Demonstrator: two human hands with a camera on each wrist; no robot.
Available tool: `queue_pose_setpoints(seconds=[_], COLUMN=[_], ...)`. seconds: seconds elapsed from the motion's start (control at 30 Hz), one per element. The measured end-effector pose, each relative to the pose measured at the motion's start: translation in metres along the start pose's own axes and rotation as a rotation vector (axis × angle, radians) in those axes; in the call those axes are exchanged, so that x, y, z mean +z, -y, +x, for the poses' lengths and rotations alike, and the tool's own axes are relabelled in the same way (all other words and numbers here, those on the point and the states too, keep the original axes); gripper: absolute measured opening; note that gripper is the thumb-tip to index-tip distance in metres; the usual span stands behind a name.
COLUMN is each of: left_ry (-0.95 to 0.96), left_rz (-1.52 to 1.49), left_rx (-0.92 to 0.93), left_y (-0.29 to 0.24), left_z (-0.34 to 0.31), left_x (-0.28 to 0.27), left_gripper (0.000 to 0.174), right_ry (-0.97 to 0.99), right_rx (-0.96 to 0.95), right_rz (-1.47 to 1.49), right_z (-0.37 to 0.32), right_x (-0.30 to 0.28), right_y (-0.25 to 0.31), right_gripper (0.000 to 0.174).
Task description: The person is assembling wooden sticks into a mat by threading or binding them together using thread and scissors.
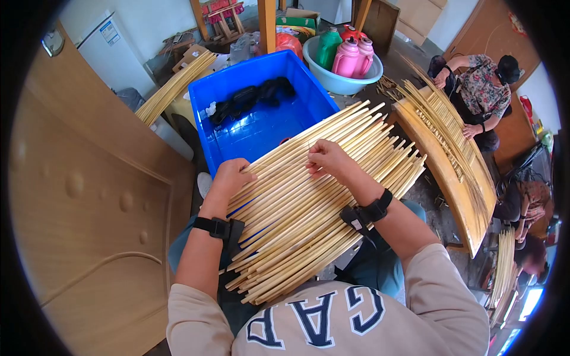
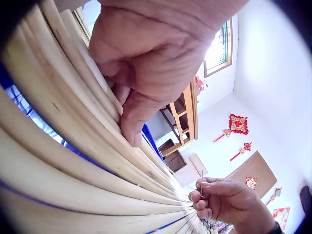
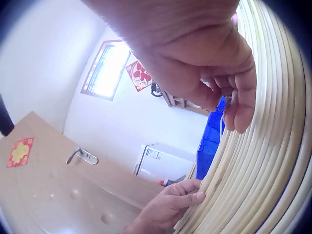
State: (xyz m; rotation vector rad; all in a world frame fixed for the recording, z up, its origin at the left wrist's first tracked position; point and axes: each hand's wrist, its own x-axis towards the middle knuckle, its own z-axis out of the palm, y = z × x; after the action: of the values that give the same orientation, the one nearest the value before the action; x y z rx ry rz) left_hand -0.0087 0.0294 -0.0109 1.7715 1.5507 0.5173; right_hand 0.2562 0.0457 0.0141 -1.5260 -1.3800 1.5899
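Observation:
Pale slender sticks [image 1: 297,207] lie side by side in a wide layer across the person's lap. At the layer's far edge, the left hand [image 1: 231,177] grips the outer sticks, its thumb on top in the left wrist view [image 2: 151,58]. Farther right, above the same edge, the right hand [image 1: 333,161] pinches a thin needle-like piece [image 2: 202,176] between thumb and fingers, pointing up in the left wrist view. In the right wrist view the curled fingers of the right hand [image 3: 200,53] partly hide that piece, beside the sticks [image 3: 253,141].
A blue bin [image 1: 261,127] with dark items stands beyond the sticks. Behind it is a light-blue basin [image 1: 347,85] with flasks. A wooden door [image 1: 95,190] stands at left. At right, a person [image 1: 484,89] handles sticks on a wooden board [image 1: 457,202].

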Motion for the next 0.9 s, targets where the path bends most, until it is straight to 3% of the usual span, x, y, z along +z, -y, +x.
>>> queue_pose_setpoints(seconds=[0.1, 0.17, 0.2, 0.27, 0.4, 0.47, 0.5, 0.57, 0.7, 0.77, 0.83, 0.87, 0.9], left_ry=[-0.06, -0.282, -0.282, -0.569, -0.468, -0.177, -0.187, -0.077, 0.032, 0.115, 0.087, -0.054, -0.189], left_rz=[0.048, 0.216, 0.218, 0.29, 0.053, -0.347, -0.348, -0.933, -1.054, -1.043, -0.938, -0.714, -0.481], left_rx=[0.022, 0.197, 0.199, 0.416, 0.553, 0.177, 0.186, 0.039, -0.018, -0.023, -0.007, 0.178, 0.351], left_y=[-0.004, -0.007, -0.012, -0.031, -0.055, -0.06, -0.062, -0.062, -0.047, -0.043, -0.035, -0.035, -0.035], left_z=[0.006, 0.01, 0.009, 0.002, -0.012, -0.023, -0.026, -0.032, -0.04, -0.045, -0.044, -0.044, -0.044], left_x=[0.002, 0.008, 0.009, 0.014, 0.023, 0.026, 0.026, 0.028, 0.025, 0.022, 0.024, 0.024, 0.026], left_gripper=[0.029, 0.028, 0.028, 0.03, 0.029, 0.025, 0.025, 0.019, 0.009, 0.006, 0.004, 0.004, 0.005], right_ry=[0.034, 0.052, 0.049, 0.045, -0.026, -0.043, -0.044, -0.014, 0.092, 0.187, 0.513, 0.525, 0.457], right_rx=[-0.025, -0.066, -0.045, -0.086, -0.386, -0.517, -0.528, -0.505, -0.501, -0.516, -0.279, -0.249, -0.469], right_rz=[0.084, 0.148, 0.179, 0.119, -0.144, -0.253, -0.26, -0.267, -0.252, -0.438, -0.282, -0.383, -0.525], right_z=[0.001, 0.006, 0.008, 0.009, 0.004, -0.002, -0.005, -0.012, -0.025, -0.026, -0.016, -0.005, 0.021], right_x=[0.0, 0.005, 0.008, 0.014, 0.035, 0.044, 0.047, 0.049, 0.056, 0.049, 0.042, 0.034, 0.023], right_y=[-0.001, -0.001, 0.0, 0.001, 0.003, 0.006, 0.01, 0.016, 0.03, 0.042, 0.06, 0.08, 0.084], right_gripper=[0.01, 0.009, 0.01, 0.011, 0.012, 0.014, 0.014, 0.013, 0.01, 0.015, 0.028, 0.029, 0.029])
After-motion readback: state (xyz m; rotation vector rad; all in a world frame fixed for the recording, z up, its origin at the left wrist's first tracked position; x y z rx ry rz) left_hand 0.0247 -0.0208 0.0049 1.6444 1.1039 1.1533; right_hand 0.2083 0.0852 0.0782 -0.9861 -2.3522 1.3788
